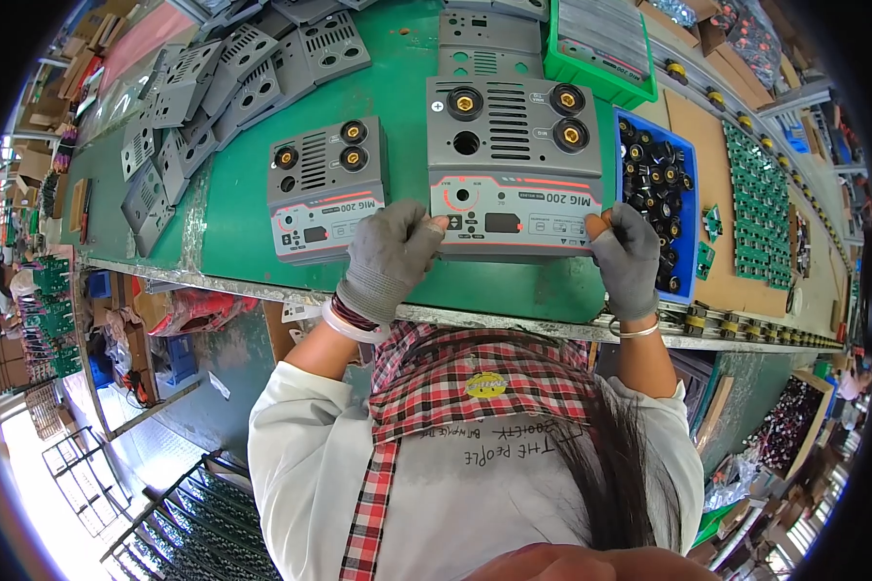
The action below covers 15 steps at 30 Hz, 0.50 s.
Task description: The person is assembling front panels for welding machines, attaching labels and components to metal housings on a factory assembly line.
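A grey metal front panel (pixel 523 167) with slots, a printed label and three black round sockets with brass centres is between my gloved hands at the table's front edge. My left hand (pixel 389 254) grips its lower left corner, thumb on the face. At the lower right corner, my right hand (pixel 630 257) pinches the edge with bare fingertips. One round hole at the panel's left holds no socket. A similar panel (pixel 325 177), also with three sockets, lies on the green table to the left. The fingers behind the held panel are hidden.
Bare grey panels (pixel 247 73) lie heaped at the far left, and others (pixel 489 34) lie behind the held one. A green bin (pixel 610 89) holds flat labels. Right of my hand, a blue bin (pixel 689 276) contains black sockets. Green circuit boards (pixel 758 208) lie further right.
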Motion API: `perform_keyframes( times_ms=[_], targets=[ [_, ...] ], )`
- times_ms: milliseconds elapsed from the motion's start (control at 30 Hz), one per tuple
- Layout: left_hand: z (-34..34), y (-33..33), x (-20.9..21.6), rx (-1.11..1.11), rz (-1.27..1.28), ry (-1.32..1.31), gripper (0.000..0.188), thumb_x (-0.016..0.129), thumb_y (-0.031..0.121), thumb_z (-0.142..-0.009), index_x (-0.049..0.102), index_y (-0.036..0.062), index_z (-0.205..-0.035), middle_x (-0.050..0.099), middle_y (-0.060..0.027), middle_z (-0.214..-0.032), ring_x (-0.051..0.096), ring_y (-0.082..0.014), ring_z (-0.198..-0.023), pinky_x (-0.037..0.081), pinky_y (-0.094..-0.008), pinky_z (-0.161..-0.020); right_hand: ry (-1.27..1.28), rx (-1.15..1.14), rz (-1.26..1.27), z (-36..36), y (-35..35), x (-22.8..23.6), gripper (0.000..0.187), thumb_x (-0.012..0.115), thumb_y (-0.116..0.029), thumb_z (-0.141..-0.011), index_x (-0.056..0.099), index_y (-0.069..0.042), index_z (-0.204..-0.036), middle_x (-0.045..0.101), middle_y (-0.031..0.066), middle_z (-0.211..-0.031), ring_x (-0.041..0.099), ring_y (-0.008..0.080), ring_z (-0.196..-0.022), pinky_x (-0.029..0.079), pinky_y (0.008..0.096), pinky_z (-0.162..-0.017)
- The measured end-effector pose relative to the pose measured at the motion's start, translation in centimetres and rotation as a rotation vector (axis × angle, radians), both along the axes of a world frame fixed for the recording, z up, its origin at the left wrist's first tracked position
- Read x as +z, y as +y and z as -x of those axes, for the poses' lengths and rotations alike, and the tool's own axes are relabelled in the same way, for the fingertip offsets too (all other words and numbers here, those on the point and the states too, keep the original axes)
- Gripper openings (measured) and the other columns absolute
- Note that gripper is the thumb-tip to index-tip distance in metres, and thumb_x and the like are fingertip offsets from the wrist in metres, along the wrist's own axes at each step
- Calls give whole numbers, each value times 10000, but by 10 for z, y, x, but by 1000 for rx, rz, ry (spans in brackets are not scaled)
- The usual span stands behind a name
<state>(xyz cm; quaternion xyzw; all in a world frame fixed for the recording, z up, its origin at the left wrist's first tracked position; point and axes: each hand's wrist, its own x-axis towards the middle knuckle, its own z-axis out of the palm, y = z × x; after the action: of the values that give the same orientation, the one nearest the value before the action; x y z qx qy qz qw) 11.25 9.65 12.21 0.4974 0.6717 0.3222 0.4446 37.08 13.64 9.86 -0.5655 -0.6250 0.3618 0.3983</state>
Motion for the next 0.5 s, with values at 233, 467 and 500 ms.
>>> perform_keyframes(
  times_ms=[233, 467, 500],
  targets=[
    [-1, 1, 0, 2, 7, -17, 263, 588, 249, -830, 545, 32, -689, 518, -29, -479, 497, -86, -416, 382, -249, -407, -36, 16, -44, 1, 1, 3, 248, 645, -134, -740, 468, 10, -643, 399, 48, -526, 344, 105, -486, 324, 250, -454],
    [0, 1, -2, 6, 5, -37, 268, 587, 245, -834, 538, 32, -678, 509, -24, -471, 484, -79, -408, 375, -244, -398, -62, 12, -47, 2, 0, 5, 234, 642, -122, -740, 474, 6, -641, 396, 54, -520, 343, 107, -478, 322, 258, -448],
    [-1, 1, -1, 4, 6, -55, 270, 589, 243, -833, 535, 32, -673, 506, -21, -470, 479, -76, -406, 373, -242, -397, -63, 5, -44, 2, 0, 6, 234, 642, -122, -740, 474, 6, -641, 396, 54, -520, 343, 107, -478, 322, 258, -448]
  ],
)
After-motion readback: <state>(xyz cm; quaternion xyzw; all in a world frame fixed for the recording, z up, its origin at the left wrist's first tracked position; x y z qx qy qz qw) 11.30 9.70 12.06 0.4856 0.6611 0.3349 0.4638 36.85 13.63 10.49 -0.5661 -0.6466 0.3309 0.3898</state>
